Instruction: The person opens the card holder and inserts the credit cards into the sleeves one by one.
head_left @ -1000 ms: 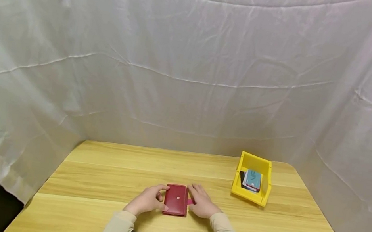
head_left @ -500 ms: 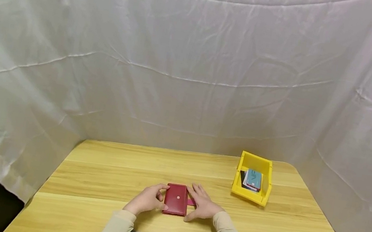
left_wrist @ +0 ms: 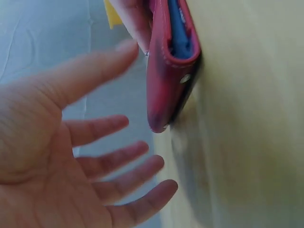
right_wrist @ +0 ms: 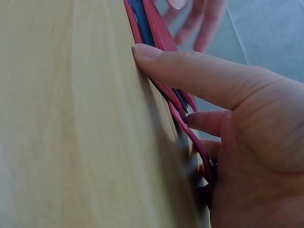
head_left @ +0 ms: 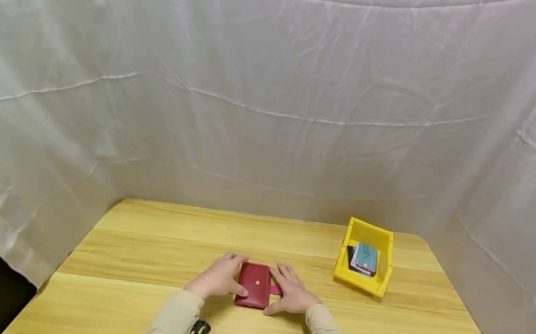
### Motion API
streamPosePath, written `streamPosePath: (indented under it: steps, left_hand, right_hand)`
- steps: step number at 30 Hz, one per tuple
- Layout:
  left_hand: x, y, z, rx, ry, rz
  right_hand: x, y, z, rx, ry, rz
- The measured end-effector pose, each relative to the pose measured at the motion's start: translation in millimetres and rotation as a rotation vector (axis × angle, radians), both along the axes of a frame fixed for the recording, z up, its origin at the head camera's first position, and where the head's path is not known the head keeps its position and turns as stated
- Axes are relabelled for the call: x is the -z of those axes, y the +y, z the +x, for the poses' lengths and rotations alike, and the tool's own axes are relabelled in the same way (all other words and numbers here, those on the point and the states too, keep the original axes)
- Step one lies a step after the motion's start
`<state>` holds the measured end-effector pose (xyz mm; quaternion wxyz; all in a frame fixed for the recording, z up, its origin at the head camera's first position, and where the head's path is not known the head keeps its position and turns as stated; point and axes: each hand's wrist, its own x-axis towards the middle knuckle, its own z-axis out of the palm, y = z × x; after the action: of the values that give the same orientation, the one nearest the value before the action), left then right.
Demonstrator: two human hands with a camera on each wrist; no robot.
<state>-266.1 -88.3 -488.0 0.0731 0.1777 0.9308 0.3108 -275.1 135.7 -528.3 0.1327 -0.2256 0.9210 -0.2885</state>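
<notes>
A dark red wallet (head_left: 254,285) lies closed on the wooden table, a small metal emblem on its top face and a pink strap (head_left: 276,290) sticking out on the right. In the left wrist view, blue shows between the layers of the wallet (left_wrist: 166,76). My left hand (head_left: 219,278) is at its left side, thumb over the top face, the other fingers spread and apart from it. On the opposite side, my right hand (head_left: 294,293) has its fingers extended over the strap. The right thumb (right_wrist: 185,71) touches the wallet's near edge.
A yellow bin (head_left: 360,282) stands at the back right of the table (head_left: 154,265), holding several cards (head_left: 366,257), a teal one on top. Grey-white cloth (head_left: 277,105) hangs behind and at both sides. Each forearm bears a black wrist device.
My left hand has loosened from the wallet's left edge and shifted up and right, thumb further over the top. The right thumb has slid from the strap to the near right corner.
</notes>
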Motion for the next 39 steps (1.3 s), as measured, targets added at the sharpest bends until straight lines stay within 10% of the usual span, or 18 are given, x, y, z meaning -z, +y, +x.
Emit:
streamPosePath:
  steps: [15, 39]
  left_hand:
    - [4.2, 18, -9.7, 0.235, 0.012, -0.334]
    - [12.0, -15, -8.9, 0.229, 0.051, 0.01]
  right_hand:
    - [-2.0, 0, 1.6, -0.013, 0.015, 0.008]
    - [-4.2, -1, 0.8, -0.006, 0.02, 0.014]
